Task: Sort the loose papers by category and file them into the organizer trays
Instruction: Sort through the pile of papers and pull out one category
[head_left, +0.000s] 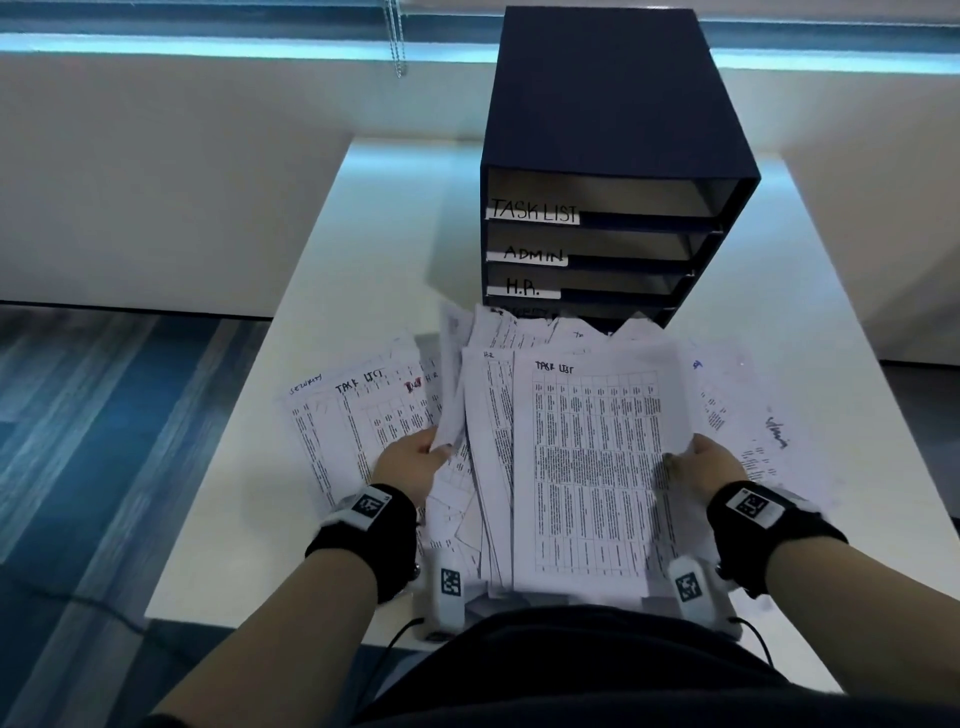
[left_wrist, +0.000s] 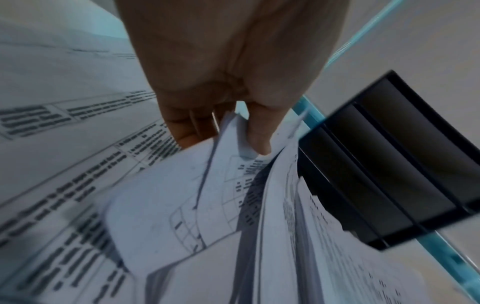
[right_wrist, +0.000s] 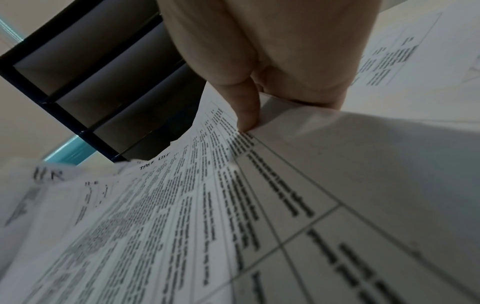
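Note:
A dark blue organizer (head_left: 613, 104) stands at the back of the white table (head_left: 332, 270), its trays labelled TASK LIST (head_left: 534, 210), ADMIN (head_left: 532, 254) and H.R. (head_left: 522, 287); a lower label is hidden by papers. A heap of printed sheets lies in front of it. My right hand (head_left: 693, 460) pinches the right edge of a sheet headed TASK LIST (head_left: 592, 467), thumb on top (right_wrist: 246, 111). My left hand (head_left: 415, 457) pinches the lower edge of a raised sheet (head_left: 451, 384), seen between thumb and fingers (left_wrist: 233, 133) in the left wrist view.
More sheets fan out left (head_left: 353, 421) and right (head_left: 748, 415) of the heap, some marked SECURITY, TASK LIST and H.R. The table's left edge drops to a blue striped floor (head_left: 104, 415). A white wall and a window blind cord (head_left: 397, 36) lie behind.

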